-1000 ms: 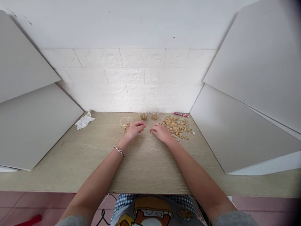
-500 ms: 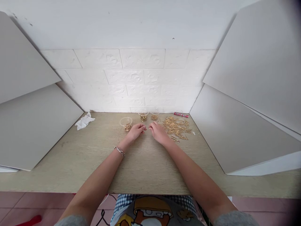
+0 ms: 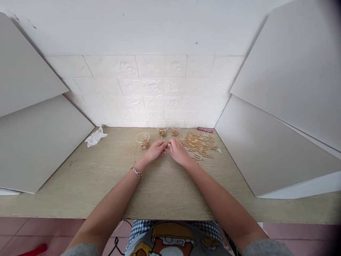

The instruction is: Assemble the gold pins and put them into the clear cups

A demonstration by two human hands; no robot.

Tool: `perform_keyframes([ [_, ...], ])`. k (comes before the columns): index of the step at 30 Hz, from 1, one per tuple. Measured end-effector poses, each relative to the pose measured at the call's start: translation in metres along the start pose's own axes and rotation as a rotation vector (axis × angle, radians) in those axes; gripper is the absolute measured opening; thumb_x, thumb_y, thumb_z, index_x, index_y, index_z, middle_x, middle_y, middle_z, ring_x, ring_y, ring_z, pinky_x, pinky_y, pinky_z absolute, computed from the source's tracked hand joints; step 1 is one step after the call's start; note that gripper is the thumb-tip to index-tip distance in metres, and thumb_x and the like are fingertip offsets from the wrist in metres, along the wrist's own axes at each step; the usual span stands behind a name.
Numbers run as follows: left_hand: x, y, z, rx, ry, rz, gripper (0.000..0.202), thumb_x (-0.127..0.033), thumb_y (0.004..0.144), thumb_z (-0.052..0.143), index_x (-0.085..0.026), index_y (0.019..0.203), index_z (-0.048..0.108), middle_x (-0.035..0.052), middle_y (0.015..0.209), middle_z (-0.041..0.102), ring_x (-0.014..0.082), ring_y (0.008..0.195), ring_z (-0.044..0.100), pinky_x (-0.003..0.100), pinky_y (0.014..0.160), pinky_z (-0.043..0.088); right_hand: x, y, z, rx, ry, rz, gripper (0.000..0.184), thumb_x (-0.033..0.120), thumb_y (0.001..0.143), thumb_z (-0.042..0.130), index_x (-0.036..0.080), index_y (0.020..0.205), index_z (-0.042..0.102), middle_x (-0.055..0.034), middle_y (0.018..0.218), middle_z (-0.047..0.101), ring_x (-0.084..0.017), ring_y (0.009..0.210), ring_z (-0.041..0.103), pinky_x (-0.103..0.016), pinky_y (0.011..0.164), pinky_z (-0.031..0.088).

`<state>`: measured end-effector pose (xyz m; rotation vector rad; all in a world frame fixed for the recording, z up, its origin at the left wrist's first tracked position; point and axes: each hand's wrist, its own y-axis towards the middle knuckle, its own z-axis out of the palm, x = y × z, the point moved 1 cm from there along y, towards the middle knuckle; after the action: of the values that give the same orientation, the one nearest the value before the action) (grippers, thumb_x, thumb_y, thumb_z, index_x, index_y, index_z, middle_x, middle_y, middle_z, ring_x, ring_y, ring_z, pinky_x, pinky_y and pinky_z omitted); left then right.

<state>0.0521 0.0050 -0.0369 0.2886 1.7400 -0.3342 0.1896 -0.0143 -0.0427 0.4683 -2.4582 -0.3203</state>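
Gold-coloured pins [image 3: 198,144] lie in a loose pile on the table [image 3: 170,192], just to the right of our R hand [image 3: 179,152]. Our L hand [image 3: 156,150] meets it at the fingertips, approx. mid-table, backs up, forearms [image 3: 113,201] reaching in as a V; a silvery bracelet [image 3: 136,172] circles the L wrist. Fingers on both curl in w/ thumbs near the index tips, but we can't tell how tightly they close or what, if anything, they've got hold of: too small, partly hidden. Beside our L hand, a clear cup [image 3: 142,133] has gold bits [image 3: 145,144] inside; beyond the hands, two more clear cups [image 3: 157,128] hold similar bits, their sides hard to make out vs. the white wall [image 3: 149,87]. The red tube [image 3: 205,130] has printing, too tiny to read. Our cartoon T-shirt [image 3: 170,241] is cut off below.
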Motion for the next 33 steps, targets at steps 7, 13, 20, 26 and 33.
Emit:
perform_keyframes([
  [7,0.000,0.001,-0.002,-0.024,0.028,-0.015,0.035,-0.049,0.070,0.056,-0.015,0.076,0.057,0.0026,0.077,0.060,0.0100,0.059,0.050,0.024,0.057,0.038,0.006,-0.003,-0.006,0.003,-0.137,-0.011,0.022,0.025,0.093,0.032,0.017,0.095,0.051,-0.0087,0.108,0.050,-0.015,0.078,0.052,-0.026,0.063,0.038],
  [13,-0.005,-0.003,0.000,-0.020,0.027,-0.016,0.029,-0.043,0.074,0.050,-0.015,0.070,0.055,0.0012,0.069,0.057,0.0110,0.059,0.049,0.025,0.058,0.038,0.009,-0.005,-0.008,-0.085,-0.065,-0.021,0.024,0.025,0.091,0.034,0.017,0.095,0.057,-0.0093,0.119,0.048,-0.017,0.089,0.054,-0.028,0.071,0.042],
  [20,-0.011,-0.007,0.001,-0.060,0.035,0.040,0.026,-0.040,0.075,0.048,-0.016,0.068,0.052,-0.0011,0.062,0.051,0.0098,0.057,0.045,0.023,0.056,0.037,0.007,-0.001,-0.001,-0.196,0.290,0.068,0.018,0.025,0.083,0.046,0.018,0.090,0.061,-0.0085,0.117,0.051,-0.011,0.068,0.053,-0.030,0.071,0.047],
  [26,-0.009,-0.006,0.000,-0.061,0.041,0.053,0.030,-0.044,0.075,0.050,-0.015,0.072,0.056,0.0023,0.071,0.058,0.0095,0.059,0.047,0.022,0.057,0.039,0.007,0.000,-0.001,-0.251,0.435,0.127,0.017,0.027,0.079,0.048,0.017,0.080,0.062,-0.0077,0.109,0.054,-0.012,0.069,0.054,-0.029,0.068,0.047],
  [33,-0.006,-0.001,-0.001,-0.045,0.105,0.048,0.034,-0.049,0.070,0.055,-0.015,0.071,0.058,0.0031,0.073,0.061,0.0100,0.057,0.048,0.024,0.057,0.040,0.000,0.004,-0.002,-0.311,0.529,0.180,0.017,0.028,0.077,0.047,0.017,0.079,0.060,-0.0061,0.096,0.058,-0.016,0.086,0.054,-0.028,0.070,0.046],
])
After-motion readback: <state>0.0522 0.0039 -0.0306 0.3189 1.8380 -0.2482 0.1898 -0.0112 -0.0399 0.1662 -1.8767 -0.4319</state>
